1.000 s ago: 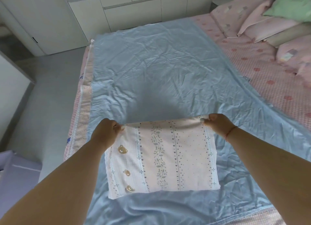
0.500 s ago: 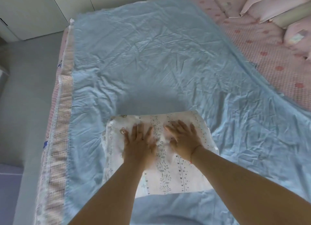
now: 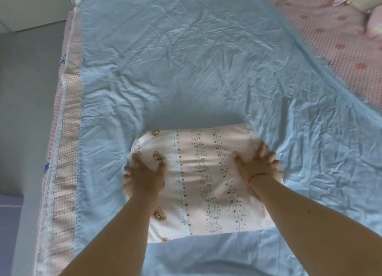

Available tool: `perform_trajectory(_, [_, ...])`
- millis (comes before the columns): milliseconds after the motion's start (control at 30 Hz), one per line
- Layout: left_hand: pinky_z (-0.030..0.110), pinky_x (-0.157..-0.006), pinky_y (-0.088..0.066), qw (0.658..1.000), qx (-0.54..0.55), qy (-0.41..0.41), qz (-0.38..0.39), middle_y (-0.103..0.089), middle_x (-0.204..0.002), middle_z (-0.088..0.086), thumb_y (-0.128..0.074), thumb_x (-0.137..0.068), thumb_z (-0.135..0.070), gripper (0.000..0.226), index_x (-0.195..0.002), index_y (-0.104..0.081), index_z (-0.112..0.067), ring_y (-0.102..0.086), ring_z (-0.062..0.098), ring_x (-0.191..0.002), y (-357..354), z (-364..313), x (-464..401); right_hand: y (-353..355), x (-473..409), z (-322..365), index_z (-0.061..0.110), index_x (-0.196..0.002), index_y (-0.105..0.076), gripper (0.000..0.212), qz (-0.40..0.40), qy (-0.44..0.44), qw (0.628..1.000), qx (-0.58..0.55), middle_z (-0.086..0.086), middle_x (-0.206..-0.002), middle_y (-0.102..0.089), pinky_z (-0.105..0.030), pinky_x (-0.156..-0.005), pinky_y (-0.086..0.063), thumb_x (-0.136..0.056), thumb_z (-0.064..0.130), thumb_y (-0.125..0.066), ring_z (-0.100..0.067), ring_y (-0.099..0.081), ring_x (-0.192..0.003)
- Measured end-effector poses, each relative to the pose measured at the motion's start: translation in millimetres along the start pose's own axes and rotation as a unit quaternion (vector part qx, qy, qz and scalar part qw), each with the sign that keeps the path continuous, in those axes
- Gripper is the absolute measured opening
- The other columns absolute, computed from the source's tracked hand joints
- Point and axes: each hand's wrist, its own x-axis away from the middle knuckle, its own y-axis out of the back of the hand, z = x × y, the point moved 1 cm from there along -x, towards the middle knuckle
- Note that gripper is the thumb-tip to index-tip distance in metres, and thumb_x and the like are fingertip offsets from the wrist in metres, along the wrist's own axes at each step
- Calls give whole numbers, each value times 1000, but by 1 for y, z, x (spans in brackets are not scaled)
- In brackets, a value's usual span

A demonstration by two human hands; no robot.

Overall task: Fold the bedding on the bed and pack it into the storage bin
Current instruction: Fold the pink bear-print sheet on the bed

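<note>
A folded white and pink cloth with bear prints and leafy stripes [image 3: 204,180] lies flat on the spread light blue sheet [image 3: 186,69] near the bed's front. My left hand [image 3: 144,176] presses on its left edge with fingers spread. My right hand [image 3: 258,164] presses on its right edge, fingers spread too. Both palms lie flat on the fabric and neither hand grips it. No storage bin shows in this view.
The pink checked bed [image 3: 339,48] runs on to the right, with pillows [image 3: 374,21] at the far right corner. A frilled pink bed edge [image 3: 66,131] borders the grey floor [image 3: 26,110] on the left. White cabinets [image 3: 31,5] stand at the back left.
A second ago both hands pinched the cloth's far corners. They then pressed its middle, and now they have slid apart to the left and right edges. The camera has tilted further down.
</note>
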Motion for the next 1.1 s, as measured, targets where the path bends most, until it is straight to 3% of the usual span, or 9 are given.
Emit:
perform_trajectory(100, [49,-94,-46,994,66,90,12,-46,-131,24,-38,-73,-85,107,-141,-28,-3,-48,41,-120,0,0,1,7,-4,-2,16,-146,-10,110,-6,-42,997,-58,-18,-137,-40,-47,-97,-39,-67,89,-33,-36,-40,-126])
perform_trajectory(200, [38,-77,-51,985,131,109,37,-64,-104,15,-38,-71,-88,107,-128,-44,3,-62,32,-95,3,-2,2,14,-8,-3,11,-141,-23,106,12,-51,989,-141,-15,-130,-51,-41,-84,-46,-67,84,-47,-36,-52,-117])
perform_trajectory(300, [30,-64,-45,973,198,88,85,-58,-69,4,-41,-81,-79,84,-97,-58,2,-54,17,-64,9,-10,4,19,-13,-7,6,-142,-26,103,60,-52,973,-215,-15,-130,-53,-38,-79,-47,-71,75,-55,-36,-55,-114])
perform_trajectory(367, [33,-77,-47,959,245,102,101,-57,-76,5,-49,-81,-75,75,-93,-57,-1,-55,20,-71,13,-11,3,22,-12,-10,5,-138,-38,94,81,-52,950,-298,-13,-125,-56,-38,-86,-47,-72,68,-62,-34,-55,-110])
perform_trajectory(400, [34,-80,-47,946,283,117,110,-58,-83,6,-56,-78,-73,76,-105,-58,-2,-56,23,-78,14,-9,3,23,-9,-12,5,-134,-44,87,94,-58,930,-350,-12,-120,-58,-36,-85,-46,-73,63,-65,-33,-56,-106])
perform_trajectory(500, [38,-86,-52,869,431,158,183,-67,-94,8,-77,-59,-66,88,-121,-58,-5,-65,26,-85,24,1,13,31,6,-18,5,-129,-52,79,128,-68,883,-446,-9,-111,-59,-35,-86,-45,-72,56,-73,-29,-56,-101])
perform_trajectory(567, [44,-89,-54,844,463,156,219,-72,-98,10,-81,-53,-62,88,-119,-62,-9,-70,29,-88,32,8,21,38,15,-20,5,-129,-52,80,129,-61,877,-459,-9,-111,-59,-36,-89,-45,-70,55,-74,-29,-56,-101])
perform_trajectory(800, [45,-84,-57,814,518,116,236,-75,-92,13,-72,-82,-43,44,-108,-67,-8,-72,31,-87,95,52,57,76,73,-1,1,-131,-48,82,165,-32,864,-475,-11,-101,-61,-39,-86,-48,-71,50,-76,-29,-59,-91])
perform_trajectory(1100, [48,-85,-56,799,563,123,173,-74,-95,15,-72,-81,-46,48,-111,-66,-10,-71,34,-88,175,138,97,103,160,60,2,-126,-55,77,214,51,851,-478,-16,-102,-66,-43,-91,-52,-67,44,-81,-31,-65,-92])
